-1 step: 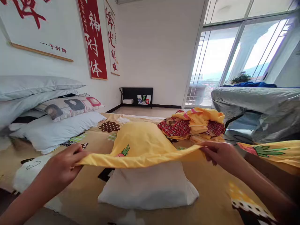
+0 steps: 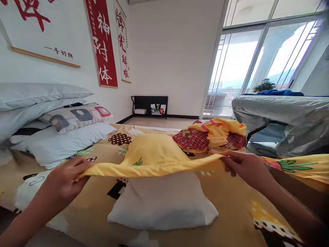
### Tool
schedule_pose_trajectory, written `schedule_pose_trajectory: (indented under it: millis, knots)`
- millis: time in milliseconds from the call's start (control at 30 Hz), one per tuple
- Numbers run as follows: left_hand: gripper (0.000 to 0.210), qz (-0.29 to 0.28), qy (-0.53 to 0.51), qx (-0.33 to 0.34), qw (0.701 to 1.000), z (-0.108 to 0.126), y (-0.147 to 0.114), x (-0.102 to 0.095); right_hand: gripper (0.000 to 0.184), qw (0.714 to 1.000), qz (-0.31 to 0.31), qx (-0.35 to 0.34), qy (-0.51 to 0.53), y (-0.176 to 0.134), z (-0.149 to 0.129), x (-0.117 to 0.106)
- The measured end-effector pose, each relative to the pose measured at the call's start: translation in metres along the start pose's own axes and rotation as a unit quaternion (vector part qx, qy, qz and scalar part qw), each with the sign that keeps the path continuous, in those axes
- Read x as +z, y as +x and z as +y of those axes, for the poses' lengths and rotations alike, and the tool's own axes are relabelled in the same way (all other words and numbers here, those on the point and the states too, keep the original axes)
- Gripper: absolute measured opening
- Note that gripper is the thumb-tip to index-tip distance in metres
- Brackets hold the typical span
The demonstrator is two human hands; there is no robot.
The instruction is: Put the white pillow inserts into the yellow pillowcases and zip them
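A yellow pillowcase [image 2: 156, 149] with a green-leaved print covers the far part of a white pillow [image 2: 163, 206] lying on the bed. The pillow's near end is bare. My left hand [image 2: 65, 178] is closed on the left end of the pillowcase's open edge. At the right end of that edge, my right hand [image 2: 244, 168] pinches the cloth between thumb and fingers. The edge is stretched between both hands, above the pillow. Inside the case, the pillow's far end is hidden.
The bed [image 2: 231, 212] has a tan patterned sheet. White pillows [image 2: 74, 140] and a patterned pillow [image 2: 82, 116] are piled at left. Crumpled yellow and red-checked cloth [image 2: 213, 137] lies beyond my right hand. More yellow cloth [image 2: 298, 168] is at right, near a plastic-covered piece of furniture [image 2: 288, 113].
Both hands have shifted slightly away from me with the pillowcase's edge. A little more of the white pillow shows, and less of the printed green leaf.
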State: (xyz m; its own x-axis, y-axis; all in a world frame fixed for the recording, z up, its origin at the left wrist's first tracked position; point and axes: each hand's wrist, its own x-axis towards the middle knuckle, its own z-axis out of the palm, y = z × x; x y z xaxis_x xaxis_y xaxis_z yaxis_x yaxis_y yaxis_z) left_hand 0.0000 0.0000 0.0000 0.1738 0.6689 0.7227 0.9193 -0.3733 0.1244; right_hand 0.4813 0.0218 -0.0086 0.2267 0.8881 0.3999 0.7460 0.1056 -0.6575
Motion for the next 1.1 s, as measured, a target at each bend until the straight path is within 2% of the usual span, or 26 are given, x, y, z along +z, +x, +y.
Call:
schedule_pose_trajectory:
  millis: [33,100,133,167,233,300,367,433,533,600,667,733,800,867,933,1033,1100]
  knots:
    - [0.033,0.046,-0.002,-0.020,0.999,-0.003,0.001,-0.003,0.041,0.999,0.040,-0.011,0.025,0.000,-0.004,-0.003]
    - [0.035,0.093,-0.039,-0.077,0.992,-0.006,0.002,-0.007,0.040,0.992,0.094,-0.025,0.074,0.000,-0.010,-0.005]
    - [0.036,0.097,-0.064,-0.123,0.986,-0.006,0.002,-0.007,0.041,0.988,0.110,-0.024,0.104,0.000,-0.011,-0.005]
    - [0.039,0.077,-0.113,-0.169,0.976,-0.005,0.003,-0.006,0.043,0.984,0.116,-0.022,0.131,-0.001,-0.010,-0.004]
    - [0.046,0.020,-0.258,-0.253,0.932,0.000,0.003,-0.002,0.046,0.981,0.103,-0.022,0.163,-0.004,-0.004,-0.002]
    - [0.053,0.000,-0.388,-0.306,0.870,0.005,0.004,0.003,0.050,0.981,0.079,-0.039,0.173,-0.007,0.003,0.001]
    - [0.054,0.033,-0.451,-0.325,0.830,0.010,0.007,0.011,0.051,0.983,0.053,-0.067,0.161,-0.007,0.009,0.004]
    - [0.048,0.058,-0.479,-0.313,0.818,0.009,0.016,0.024,0.054,0.983,0.028,-0.103,0.152,-0.001,0.012,0.010]
    - [0.044,0.061,-0.496,-0.249,0.830,0.000,0.047,0.059,0.064,0.977,-0.008,-0.165,0.132,0.030,0.013,0.031]
    - [0.047,0.039,-0.461,-0.178,0.869,-0.007,0.080,0.089,0.075,0.976,-0.026,-0.194,0.100,0.066,0.012,0.053]
    - [0.052,-0.006,-0.364,-0.113,0.924,-0.012,0.115,0.117,0.086,0.974,-0.036,-0.206,0.085,0.103,0.011,0.075]
    - [0.060,-0.026,-0.324,-0.107,0.939,-0.013,0.139,0.140,0.092,0.976,-0.046,-0.198,0.072,0.129,0.014,0.094]
    - [0.066,-0.024,-0.309,-0.124,0.943,-0.014,0.141,0.156,0.091,0.976,-0.046,-0.208,0.049,0.135,0.025,0.107]
    - [0.071,-0.013,-0.294,-0.130,0.947,-0.021,0.118,0.166,0.083,0.972,-0.033,-0.234,-0.011,0.121,0.049,0.114]
    - [0.075,-0.022,-0.273,-0.105,0.956,-0.039,0.073,0.174,0.078,0.960,-0.040,-0.255,-0.111,0.091,0.083,0.116]
    - [0.074,-0.108,-0.194,-0.051,0.974,-0.079,-0.015,0.186,0.078,0.919,-0.046,-0.318,-0.228,0.035,0.141,0.119]
    - [0.075,-0.155,-0.117,0.008,0.981,-0.103,-0.070,0.191,0.073,0.885,-0.034,-0.369,-0.281,0.002,0.169,0.121]
